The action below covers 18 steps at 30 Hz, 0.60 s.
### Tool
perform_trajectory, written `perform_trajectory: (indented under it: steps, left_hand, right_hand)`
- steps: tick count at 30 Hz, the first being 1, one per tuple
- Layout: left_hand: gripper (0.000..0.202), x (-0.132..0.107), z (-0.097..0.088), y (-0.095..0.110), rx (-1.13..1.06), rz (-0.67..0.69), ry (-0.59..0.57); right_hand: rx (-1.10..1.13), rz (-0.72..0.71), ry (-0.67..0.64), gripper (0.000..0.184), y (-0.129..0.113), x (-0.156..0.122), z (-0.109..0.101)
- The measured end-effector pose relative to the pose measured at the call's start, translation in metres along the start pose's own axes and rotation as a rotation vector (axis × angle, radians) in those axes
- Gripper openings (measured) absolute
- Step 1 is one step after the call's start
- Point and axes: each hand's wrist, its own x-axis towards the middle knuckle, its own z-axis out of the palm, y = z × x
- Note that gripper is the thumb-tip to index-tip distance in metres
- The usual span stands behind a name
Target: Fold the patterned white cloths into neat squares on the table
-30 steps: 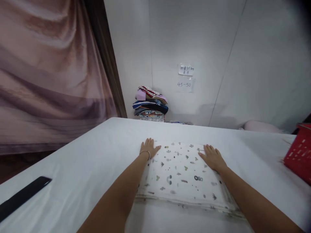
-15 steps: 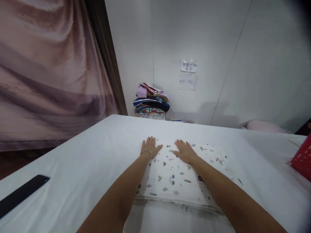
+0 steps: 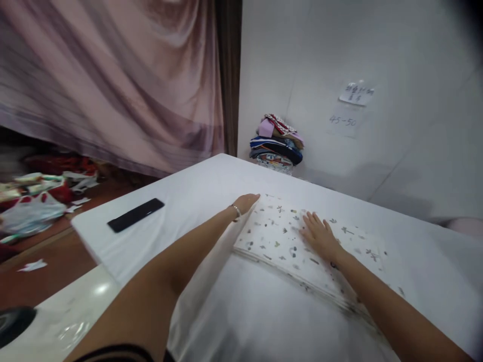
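A folded white cloth (image 3: 279, 234) with small grey and green prints lies on the white-covered table (image 3: 196, 191). My left hand (image 3: 247, 202), a thin bracelet at the wrist, rests flat at the cloth's far left corner with fingers stretched out. My right hand (image 3: 319, 236) lies flat on top of the cloth near its middle, fingers spread. Neither hand holds anything.
A black flat object (image 3: 136, 214) lies near the table's left edge. A stack of folded clothes (image 3: 277, 143) sits in the wall corner beyond the table. Pink curtain (image 3: 113, 85) hangs at left. Bags and scraps (image 3: 41, 196) litter the brown floor at left.
The view has swung left, showing the floor and clutter. My right hand slid from the cloth's right side to its middle. My left hand stayed at the far left corner.
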Motion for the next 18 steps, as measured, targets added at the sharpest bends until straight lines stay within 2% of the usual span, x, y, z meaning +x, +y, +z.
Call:
perform_trajectory:
  steps: [3,5,7,9,12,15,18]
  left_hand:
    - [0.051,-0.051,-0.006,-0.034,-0.121,-0.102,-0.038]
    - [0.046,-0.082,-0.001,-0.050,-0.184,-0.162,-0.038]
    - [0.039,-0.109,0.005,-0.058,-0.227,-0.199,-0.027]
    - [0.035,-0.131,0.010,-0.061,-0.249,-0.220,-0.012]
    - [0.030,-0.156,0.014,-0.059,-0.250,-0.222,0.011]
    - [0.025,-0.171,0.016,-0.053,-0.234,-0.197,0.045]
    - [0.020,-0.179,0.019,-0.046,-0.200,-0.166,0.099]
  right_hand:
    - [0.003,-0.081,-0.073,0.066,-0.008,-0.030,0.008]
    - [0.002,-0.035,-0.104,0.066,-0.013,-0.040,0.009]
    - [0.006,-0.004,-0.064,0.066,-0.024,-0.042,0.004]
    - [0.057,-0.034,0.000,0.064,-0.043,-0.043,-0.006]
    - [0.231,-0.161,0.041,0.057,-0.085,-0.046,-0.018]
    - [0.365,-0.277,0.076,0.043,-0.131,-0.049,-0.020]
    - [0.366,-0.333,0.113,0.027,-0.166,-0.045,-0.016]
